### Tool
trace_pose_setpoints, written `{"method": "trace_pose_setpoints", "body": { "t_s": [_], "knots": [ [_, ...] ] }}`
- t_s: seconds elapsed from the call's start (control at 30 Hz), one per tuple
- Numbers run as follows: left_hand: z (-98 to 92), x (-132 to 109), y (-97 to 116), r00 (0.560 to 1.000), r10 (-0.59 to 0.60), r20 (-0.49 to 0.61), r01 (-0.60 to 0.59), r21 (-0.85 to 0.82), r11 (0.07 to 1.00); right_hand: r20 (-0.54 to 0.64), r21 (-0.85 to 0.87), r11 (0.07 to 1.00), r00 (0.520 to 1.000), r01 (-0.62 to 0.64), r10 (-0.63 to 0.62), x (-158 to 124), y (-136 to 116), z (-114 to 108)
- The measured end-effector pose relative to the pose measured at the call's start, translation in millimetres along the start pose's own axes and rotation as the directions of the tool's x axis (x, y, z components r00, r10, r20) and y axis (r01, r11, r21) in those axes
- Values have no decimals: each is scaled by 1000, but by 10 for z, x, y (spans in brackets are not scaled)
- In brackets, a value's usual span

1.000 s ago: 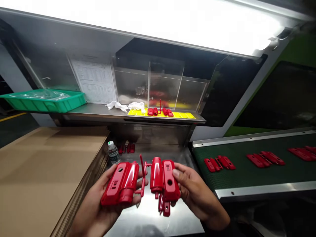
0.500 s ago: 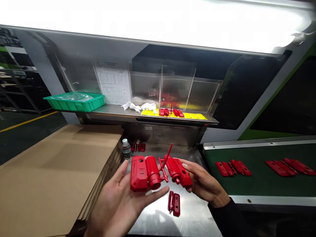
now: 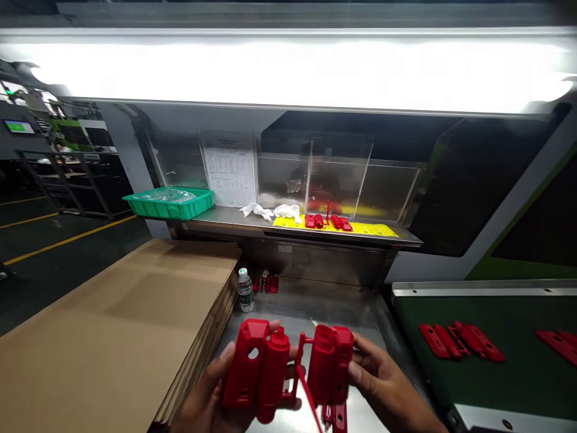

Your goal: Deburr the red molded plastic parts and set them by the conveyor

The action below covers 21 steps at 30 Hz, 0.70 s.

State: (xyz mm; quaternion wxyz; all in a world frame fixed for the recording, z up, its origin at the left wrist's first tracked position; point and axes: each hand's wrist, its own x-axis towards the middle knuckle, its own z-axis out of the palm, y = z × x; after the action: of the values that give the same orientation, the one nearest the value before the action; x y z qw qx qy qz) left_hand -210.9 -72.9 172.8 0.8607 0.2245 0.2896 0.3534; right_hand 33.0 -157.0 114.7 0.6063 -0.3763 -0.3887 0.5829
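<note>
I hold a red moulded plastic piece in front of me, two housings joined by a thin sprue. My left hand grips the left housing from below and behind. My right hand holds the right housing by its outer edge. A small red part lies on the steel bench just under the right housing.
A stack of flat cardboard fills the left. A small water bottle and some red parts stand at the bench's back. The green conveyor on the right carries red parts. The shelf holds a green tray, white cloths and a yellow sheet.
The view tilted upward, so my hands sit lower in the frame. I turned the joined red housings upright and brought them closer together. The small red part stays on the bench.
</note>
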Motion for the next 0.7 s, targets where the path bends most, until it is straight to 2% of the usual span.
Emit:
{"method": "trace_pose_setpoints", "body": {
  "t_s": [0.1,0.2,0.3,0.33,0.37,0.4,0.43,0.47,0.5,0.53,0.57,0.6,0.63,0.67,0.7],
  "knots": [
    [-118,59,45,998,46,-51,-46,18,999,-14,-45,999,1000,-23,23,-27,-2,155],
    [-201,132,86,995,84,-48,-82,44,996,11,-107,993,998,-55,56,-32,-61,343],
    [-294,241,94,999,39,-32,-37,67,997,-3,-209,977,999,-43,43,3,-58,440],
    [-336,285,85,999,-10,-39,13,77,997,-22,-295,955,1000,7,-14,20,-30,435],
    [-385,330,68,997,-65,-52,69,82,994,-35,-421,902,992,91,-117,38,13,409],
    [-437,374,44,993,-103,-64,108,82,991,-21,-569,798,966,199,-256,54,70,364],
    [-490,414,14,989,-124,-81,131,78,988,34,-705,639,914,308,-403,68,140,302],
    [-540,448,-22,987,-130,-98,137,70,988,108,-798,459,843,390,-527,80,227,225],
    [-583,474,-60,985,-126,-115,133,61,989,169,-845,316,776,431,-607,91,333,137],
    [-617,493,-98,986,-111,-128,118,49,992,183,-866,254,747,430,-639,103,462,42],
    [-642,508,-135,984,-93,-151,99,32,995,125,-880,281,758,382,-640,118,617,-59],
    [-660,519,-170,980,-81,-184,85,14,996,-4,-878,381,791,290,-611,137,801,-161],
    [-673,530,-202,974,-59,-221,60,-2,998,-169,-839,520,831,160,-530,163,1011,-261],
    [-683,542,-231,967,-24,-253,23,-9,1000,-348,-754,657,847,1,-401,194,1242,-356],
    [-693,556,-260,960,14,-279,-17,-9,1000,-486,-628,765,840,-142,-243,231,1480,-443]
  ]
}}
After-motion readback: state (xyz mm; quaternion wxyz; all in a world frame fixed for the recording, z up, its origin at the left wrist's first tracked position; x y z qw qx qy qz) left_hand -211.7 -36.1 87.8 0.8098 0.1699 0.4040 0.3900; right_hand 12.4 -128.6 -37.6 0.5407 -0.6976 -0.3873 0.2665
